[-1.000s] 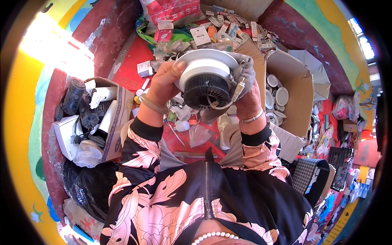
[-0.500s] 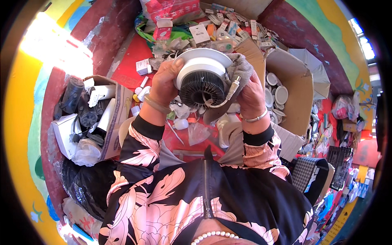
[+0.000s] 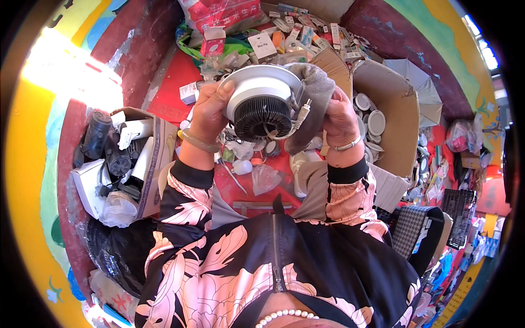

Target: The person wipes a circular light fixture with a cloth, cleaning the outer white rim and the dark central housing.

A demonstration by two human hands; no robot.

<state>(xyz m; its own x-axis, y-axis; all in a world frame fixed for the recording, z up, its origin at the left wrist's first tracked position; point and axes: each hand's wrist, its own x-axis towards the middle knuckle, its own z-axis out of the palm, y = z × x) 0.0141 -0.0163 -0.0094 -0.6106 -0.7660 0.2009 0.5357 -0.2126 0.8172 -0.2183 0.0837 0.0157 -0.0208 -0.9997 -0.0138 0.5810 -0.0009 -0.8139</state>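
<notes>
Two arms (image 3: 188,188) stretch forward: left hand (image 3: 209,112) grips lamp (image 3: 262,90), right hand (image 3: 342,119) cloth (image 3: 317,93).

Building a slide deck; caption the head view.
Left hand grips a round, finned fixture; right hand holds a grey cloth.

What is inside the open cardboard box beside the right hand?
Round white discs are piled inside the cardboard box. Whatever lies beneath the upper ones is covered and cannot be seen.

A round white lamp (image 3: 260,94), black finned end (image 3: 261,116) toward the wearer, is held beside grey cloth (image 3: 315,101).
</notes>
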